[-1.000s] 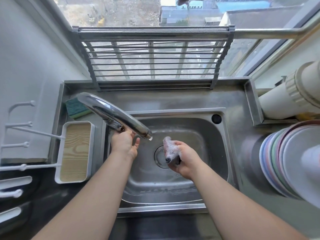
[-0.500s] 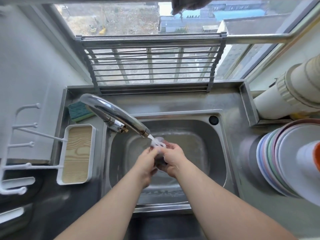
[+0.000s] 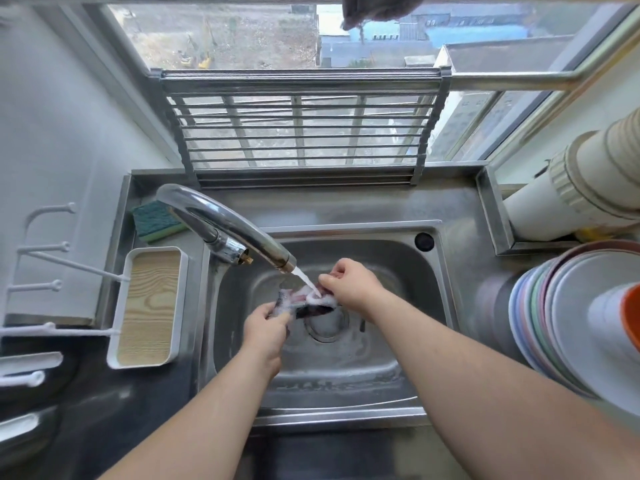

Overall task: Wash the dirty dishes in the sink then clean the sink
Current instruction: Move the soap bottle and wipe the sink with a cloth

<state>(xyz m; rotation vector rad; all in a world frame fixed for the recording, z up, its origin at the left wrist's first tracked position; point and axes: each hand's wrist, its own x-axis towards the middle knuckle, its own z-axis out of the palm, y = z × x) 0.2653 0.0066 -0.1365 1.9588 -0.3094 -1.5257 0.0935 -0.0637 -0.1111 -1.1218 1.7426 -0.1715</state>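
Soapy cloth [image 3: 304, 301] under faucet [image 3: 225, 226] | stretched between, pinched by left hand [image 3: 266, 327], right hand [image 3: 349, 282]

I note the faucet [image 3: 225, 230] overhangs the sink [image 3: 346, 372] on the left. Stacked plates [image 3: 554, 313] crowd its right rim; the near basin floor lies open.

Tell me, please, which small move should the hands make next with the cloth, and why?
Probably rub and squeeze the cloth under the stream. The left hand and the right hand hold it stretched over the sink, water from the faucet lands on it, and white foam still covers it.
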